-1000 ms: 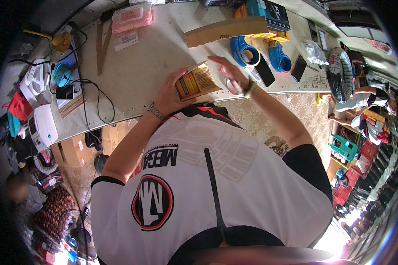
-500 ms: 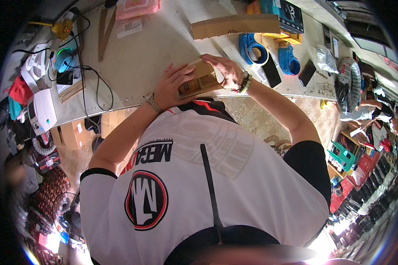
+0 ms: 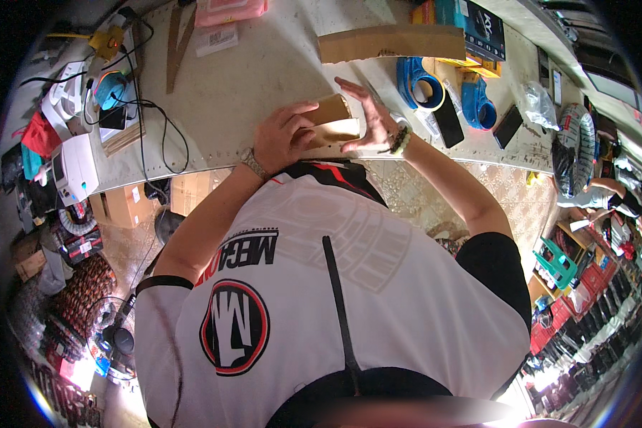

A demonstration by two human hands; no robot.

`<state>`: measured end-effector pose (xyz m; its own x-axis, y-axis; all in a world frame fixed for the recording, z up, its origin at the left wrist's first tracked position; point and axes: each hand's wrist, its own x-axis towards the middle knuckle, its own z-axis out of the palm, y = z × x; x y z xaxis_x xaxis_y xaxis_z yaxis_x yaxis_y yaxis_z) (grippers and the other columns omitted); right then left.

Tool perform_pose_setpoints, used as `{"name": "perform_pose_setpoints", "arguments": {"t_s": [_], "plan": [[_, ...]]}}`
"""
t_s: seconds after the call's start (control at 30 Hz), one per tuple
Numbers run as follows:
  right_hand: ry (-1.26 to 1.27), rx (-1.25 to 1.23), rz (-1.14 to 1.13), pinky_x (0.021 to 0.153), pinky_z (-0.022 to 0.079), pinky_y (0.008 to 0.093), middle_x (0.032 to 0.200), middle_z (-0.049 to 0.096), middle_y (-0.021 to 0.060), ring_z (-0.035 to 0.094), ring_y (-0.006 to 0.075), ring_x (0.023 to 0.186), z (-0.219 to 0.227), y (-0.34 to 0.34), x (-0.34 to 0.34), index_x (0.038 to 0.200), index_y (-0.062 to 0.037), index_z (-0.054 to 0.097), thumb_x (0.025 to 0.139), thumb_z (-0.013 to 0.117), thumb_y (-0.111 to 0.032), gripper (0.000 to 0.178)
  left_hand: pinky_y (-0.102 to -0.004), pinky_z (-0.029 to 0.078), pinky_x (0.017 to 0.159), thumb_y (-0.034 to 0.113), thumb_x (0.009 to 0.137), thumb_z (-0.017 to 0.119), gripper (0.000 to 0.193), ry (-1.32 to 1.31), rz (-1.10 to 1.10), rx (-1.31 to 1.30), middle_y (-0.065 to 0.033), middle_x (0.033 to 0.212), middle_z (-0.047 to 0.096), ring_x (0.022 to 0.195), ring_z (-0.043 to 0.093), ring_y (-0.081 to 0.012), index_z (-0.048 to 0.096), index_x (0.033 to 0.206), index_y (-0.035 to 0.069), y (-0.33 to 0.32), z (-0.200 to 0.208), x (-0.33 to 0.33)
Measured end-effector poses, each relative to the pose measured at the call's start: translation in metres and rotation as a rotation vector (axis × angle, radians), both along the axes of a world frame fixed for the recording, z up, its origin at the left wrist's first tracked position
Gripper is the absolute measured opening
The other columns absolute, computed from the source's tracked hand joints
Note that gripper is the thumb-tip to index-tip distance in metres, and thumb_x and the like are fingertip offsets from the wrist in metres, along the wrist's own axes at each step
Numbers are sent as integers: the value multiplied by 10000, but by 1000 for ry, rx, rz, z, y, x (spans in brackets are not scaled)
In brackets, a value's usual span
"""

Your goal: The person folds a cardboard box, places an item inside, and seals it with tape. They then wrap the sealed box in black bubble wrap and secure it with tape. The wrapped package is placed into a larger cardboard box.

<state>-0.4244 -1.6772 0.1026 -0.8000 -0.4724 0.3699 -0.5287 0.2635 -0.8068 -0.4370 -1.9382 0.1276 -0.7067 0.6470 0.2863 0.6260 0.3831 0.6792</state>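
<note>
A small brown cardboard box (image 3: 333, 131) lies on the worktable near its front edge, between my hands. A dark gap runs between its far part and a paler near panel. My left hand (image 3: 282, 139) curls over the box's left end and grips it, with a watch on that wrist. At the right end, my right hand (image 3: 373, 123) is open, thumb and fingers spread apart around the corner. Whether it touches the cardboard I cannot tell. Beaded bracelets circle that wrist.
A long cardboard strip (image 3: 392, 44) lies beyond my hands. To the right are two blue tape dispensers (image 3: 415, 84), two dark phones (image 3: 449, 125) and a clear plastic bag (image 3: 538, 105). Cables (image 3: 165, 135) and a white device (image 3: 71, 171) occupy the left. Cardboard boxes (image 3: 125, 205) stand below the table.
My right hand's fingers have spread and come off the top of the box. The box has turned or opened, showing a pale panel and a gap instead of its printed face.
</note>
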Motion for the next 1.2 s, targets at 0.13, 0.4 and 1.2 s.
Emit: {"name": "perform_pose_setpoints", "arguments": {"t_s": [0.13,0.4,1.2], "plan": [[-82,141,149,1082,392,456,1464,350,223,417,408,1309,-4,0,-6,1444,-44,222,548,923,-372,1183,-459,422,1019,395,792,727,560,2,108,-151,-105,1384,498,1232,526,-287,563,1234,93,14,16,12],[109,189,86,976,477,426,1328,480,181,527,367,1175,-4,-2,-8,1360,-56,355,587,871,-392,988,-447,399,1011,396,765,723,579,56,4,-257,-27,1394,498,1308,444,-243,605,1265,130,18,14,11],[330,155,27,821,562,379,1207,535,108,598,301,1024,-16,0,-2,1111,-112,557,617,833,-490,680,-408,526,865,346,758,744,329,120,-8,-150,-66,1240,618,1091,618,-286,590,837,67,8,12,9]]}}
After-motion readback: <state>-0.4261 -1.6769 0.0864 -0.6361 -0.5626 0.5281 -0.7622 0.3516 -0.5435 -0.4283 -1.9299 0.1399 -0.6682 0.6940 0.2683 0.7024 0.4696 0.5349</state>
